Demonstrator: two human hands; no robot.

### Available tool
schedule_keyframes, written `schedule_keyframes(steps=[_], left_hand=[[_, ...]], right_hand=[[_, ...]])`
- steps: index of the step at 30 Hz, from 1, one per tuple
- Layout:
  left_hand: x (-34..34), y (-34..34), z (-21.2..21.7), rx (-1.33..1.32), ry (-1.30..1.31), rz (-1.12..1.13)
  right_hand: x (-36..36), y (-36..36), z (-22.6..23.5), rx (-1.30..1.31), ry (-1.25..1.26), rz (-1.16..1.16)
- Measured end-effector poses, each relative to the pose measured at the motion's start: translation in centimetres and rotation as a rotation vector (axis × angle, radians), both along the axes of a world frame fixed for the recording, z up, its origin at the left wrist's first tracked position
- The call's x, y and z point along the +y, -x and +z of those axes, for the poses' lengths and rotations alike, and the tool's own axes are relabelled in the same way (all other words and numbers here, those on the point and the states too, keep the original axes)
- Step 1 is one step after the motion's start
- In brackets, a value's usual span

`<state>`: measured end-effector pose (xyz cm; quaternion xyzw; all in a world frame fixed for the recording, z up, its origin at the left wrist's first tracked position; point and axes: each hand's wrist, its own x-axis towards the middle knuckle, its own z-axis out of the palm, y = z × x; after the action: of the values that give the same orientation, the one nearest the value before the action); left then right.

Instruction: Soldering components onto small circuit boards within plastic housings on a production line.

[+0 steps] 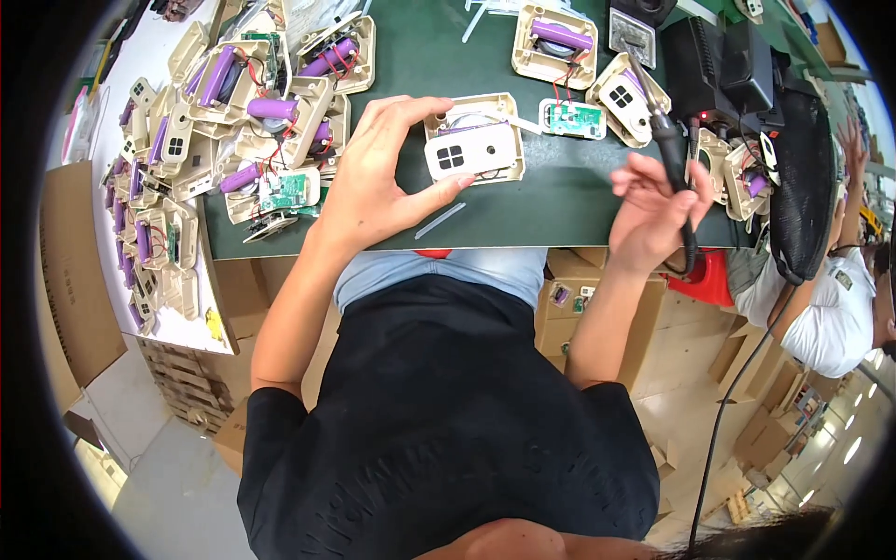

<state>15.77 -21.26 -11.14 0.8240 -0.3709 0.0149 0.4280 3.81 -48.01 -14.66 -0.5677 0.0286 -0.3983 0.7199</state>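
My left hand (378, 173) grips a beige plastic housing (511, 105) at the table's front, fingers at its far left corner and thumb at its near edge. A pale panel (497, 149) with four dark squares and a round hole lies across the housing, partly covering its inside. A clear strip (525, 124) sticks out to the right. In my right hand (653, 210), a black soldering iron (669, 149) stands between the curled fingers and thumb, its tip pointing away from me. Left of the iron lies a green circuit board (574, 119), joined by red wires to another housing holding a purple battery (562, 35).
Many opened housings with purple batteries and wires crowd the left (271, 107) and a white side table (187, 280). Black power boxes (695, 70) and a black bag (801, 177) stand at right. A clear tube (439, 221) lies near the edge. Another person (831, 317) works far right.
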Motion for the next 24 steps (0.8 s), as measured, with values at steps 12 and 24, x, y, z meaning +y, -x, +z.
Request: schedule_keyframes(steps=[12,24], left_hand=[[0.1,0.0,-0.4,0.015,0.003,-0.003],[0.5,0.8,-0.3,0.028,0.077,0.050]], right_hand=[[3.4,-6.1,0.9,-0.030,0.825,0.323],[3.9,-5.6,0.8,-0.033,0.847,0.285]])
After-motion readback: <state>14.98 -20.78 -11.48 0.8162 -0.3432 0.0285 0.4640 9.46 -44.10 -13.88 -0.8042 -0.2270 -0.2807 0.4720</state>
